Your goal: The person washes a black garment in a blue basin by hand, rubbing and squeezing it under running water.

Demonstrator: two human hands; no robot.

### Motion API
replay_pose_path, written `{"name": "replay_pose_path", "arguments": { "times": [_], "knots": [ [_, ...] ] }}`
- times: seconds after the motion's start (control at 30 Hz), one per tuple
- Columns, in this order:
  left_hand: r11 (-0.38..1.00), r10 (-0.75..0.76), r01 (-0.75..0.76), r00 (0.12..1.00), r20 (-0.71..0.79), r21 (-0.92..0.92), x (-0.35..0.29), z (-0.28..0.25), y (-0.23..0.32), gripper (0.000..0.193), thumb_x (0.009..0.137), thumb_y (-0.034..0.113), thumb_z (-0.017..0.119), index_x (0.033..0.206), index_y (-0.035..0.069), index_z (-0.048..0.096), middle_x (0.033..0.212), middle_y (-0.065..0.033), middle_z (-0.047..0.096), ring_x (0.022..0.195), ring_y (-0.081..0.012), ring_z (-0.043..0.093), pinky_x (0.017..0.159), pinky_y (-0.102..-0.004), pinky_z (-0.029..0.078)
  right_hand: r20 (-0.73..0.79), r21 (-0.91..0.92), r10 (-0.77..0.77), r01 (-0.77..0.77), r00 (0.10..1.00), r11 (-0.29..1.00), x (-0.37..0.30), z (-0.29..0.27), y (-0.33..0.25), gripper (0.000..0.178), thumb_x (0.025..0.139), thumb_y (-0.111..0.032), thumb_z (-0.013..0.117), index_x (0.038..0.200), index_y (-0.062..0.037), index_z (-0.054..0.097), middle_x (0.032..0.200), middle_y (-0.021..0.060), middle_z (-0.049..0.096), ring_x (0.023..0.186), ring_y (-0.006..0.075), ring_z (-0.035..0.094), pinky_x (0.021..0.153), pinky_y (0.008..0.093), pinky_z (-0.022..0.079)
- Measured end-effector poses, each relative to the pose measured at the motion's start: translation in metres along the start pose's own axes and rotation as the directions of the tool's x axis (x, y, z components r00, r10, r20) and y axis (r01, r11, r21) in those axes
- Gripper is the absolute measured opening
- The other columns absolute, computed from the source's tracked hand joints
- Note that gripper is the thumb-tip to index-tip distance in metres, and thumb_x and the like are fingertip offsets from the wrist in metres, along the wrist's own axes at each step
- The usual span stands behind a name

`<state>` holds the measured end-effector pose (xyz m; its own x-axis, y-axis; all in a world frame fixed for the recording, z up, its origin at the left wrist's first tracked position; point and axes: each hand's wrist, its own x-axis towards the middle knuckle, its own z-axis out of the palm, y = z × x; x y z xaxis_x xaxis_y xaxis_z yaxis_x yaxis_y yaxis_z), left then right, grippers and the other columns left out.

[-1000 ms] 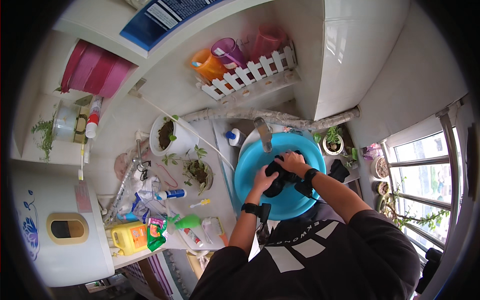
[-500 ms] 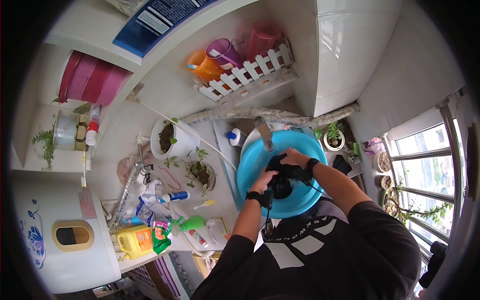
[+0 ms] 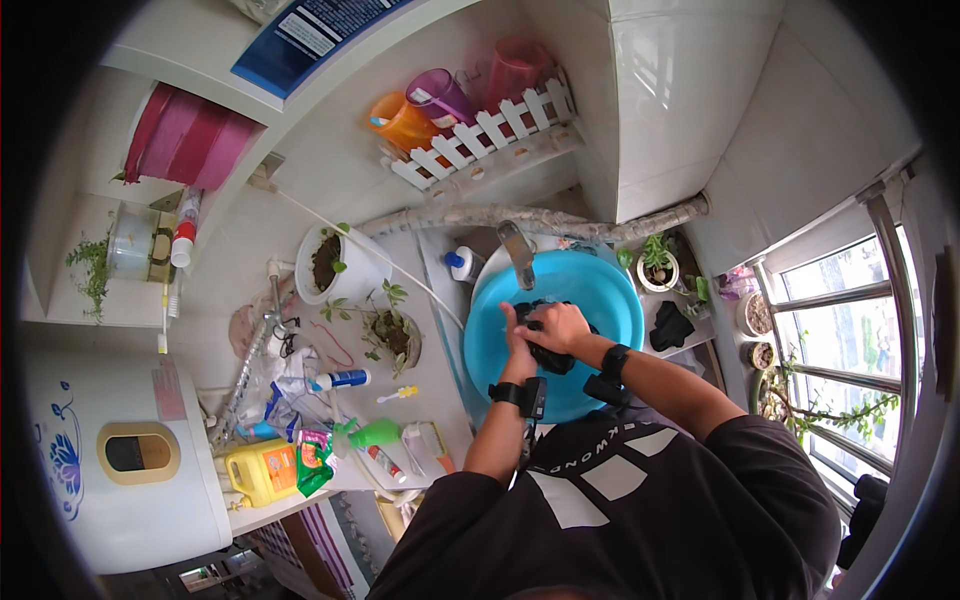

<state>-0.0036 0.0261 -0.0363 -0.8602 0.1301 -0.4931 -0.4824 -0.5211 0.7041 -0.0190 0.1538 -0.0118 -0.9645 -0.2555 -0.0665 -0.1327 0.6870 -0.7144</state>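
A bunched, wet-looking black cloth (image 3: 548, 358) is in a bright blue basin (image 3: 628, 300), partly covered by my hands. My left hand (image 3: 518, 345) presses against its left side, fingers pointing away from me. From the right, my right hand (image 3: 562, 326) is curled over the top of the cloth, its knuckles up and its fingertips close to the left hand. The two hands meet with cloth between them. A metal faucet (image 3: 518, 255) reaches over the basin's far rim.
Another black cloth (image 3: 670, 326) lies on the ledge right of the basin, near a potted succulent (image 3: 657, 268). To the left are a blue-capped white bottle (image 3: 462, 264), potted plants, a yellow brush (image 3: 398, 394), a green bottle (image 3: 375, 433) and a yellow jug (image 3: 262, 474).
My hands have drawn together over the cloth, the right one moving nearer and curling, the left turning more upright. The cloth is gathered into a tighter bunch. The whole view has shifted slightly.
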Motion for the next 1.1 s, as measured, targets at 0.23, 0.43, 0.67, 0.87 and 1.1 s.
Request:
{"name": "replay_pose_path", "arguments": {
  "times": [0.23, 0.43, 0.67, 0.87, 1.1],
  "knots": [
    [0.978, -0.162, 0.111, 0.937, -0.31, -0.176, 0.022, -0.019, -0.024, 0.038, 0.092, 0.036, 0.055, 0.112, 0.003, 0.059, 0.105, -0.0093, 0.064, 0.094, -0.0269, 0.066, 0.079, -0.0394, 0.055, -0.023, -0.142, 0.106, -0.108, 0.994, 0.984, 0.026, 0.001, 0.027, 0.045, 0.09, -0.054, 0.05, 0.091, -0.0164, 0.076, 0.082, 0.0164, 0.07, 0.079, 0.0357, 0.068, 0.067, 0.0479, 0.055],
    [0.957, -0.052, 0.106, 0.979, -0.198, 0.27, 0.006, -0.055, -0.004, 0.047, 0.09, 0.03, 0.065, 0.124, -0.001, 0.053, 0.112, -0.0112, 0.062, 0.099, -0.0252, 0.063, 0.082, -0.0376, 0.053, 0.035, -0.01, 0.112, -0.111, 0.993, 0.994, 0.022, 0.016, 0.061, 0.044, 0.089, -0.052, 0.056, 0.104, -0.0148, 0.072, 0.117, 0.0188, 0.063, 0.103, 0.0362, 0.063, 0.085, 0.046, 0.053],
    [0.066, 0.1, -0.027, 0.995, 0.02, 0.997, -0.009, -0.073, 0.019, 0.081, 0.074, 0.033, 0.08, 0.138, 0.002, 0.041, 0.143, -0.0253, 0.036, 0.133, -0.0409, 0.035, 0.108, -0.0453, 0.036, 0.354, -0.279, 0.161, -0.061, 0.921, 0.958, -0.004, 0.002, 0.071, 0.109, 0.06, -0.031, 0.088, 0.151, -0.0256, 0.026, 0.15, 0.0156, 0.031, 0.13, 0.0379, 0.044, 0.096, 0.0509, 0.048],
    [-0.138, -0.067, -0.035, 0.997, 0.025, 0.99, 0.003, -0.04, 0.012, 0.085, 0.072, 0.035, 0.08, 0.143, 0.015, 0.039, 0.151, -0.0222, 0.024, 0.134, -0.0445, 0.032, 0.109, -0.0496, 0.035, 0.368, -0.274, 0.222, -0.123, 0.903, 0.954, 0.006, 0.022, 0.101, 0.07, 0.069, -0.011, 0.076, 0.134, -0.0137, 0.05, 0.115, 0.0183, 0.064, 0.105, 0.0365, 0.063, 0.085, 0.0453, 0.054],
    [0.001, -0.007, -0.113, 0.994, 0.113, 0.994, -0.001, -0.09, 0.026, 0.106, 0.064, 0.034, 0.086, 0.148, 0.005, 0.028, 0.146, -0.0258, 0.033, 0.136, -0.0426, 0.033, 0.112, -0.0468, 0.033, 0.231, 0.074, -0.231, 0.219, 0.945, 0.973, 0.01, -0.031, 0.066, 0.055, 0.065, -0.011, 0.073, 0.119, -0.0093, 0.062, 0.101, 0.0135, 0.07, 0.094, 0.035, 0.066, 0.084, 0.0428, 0.053]
  ]
}}
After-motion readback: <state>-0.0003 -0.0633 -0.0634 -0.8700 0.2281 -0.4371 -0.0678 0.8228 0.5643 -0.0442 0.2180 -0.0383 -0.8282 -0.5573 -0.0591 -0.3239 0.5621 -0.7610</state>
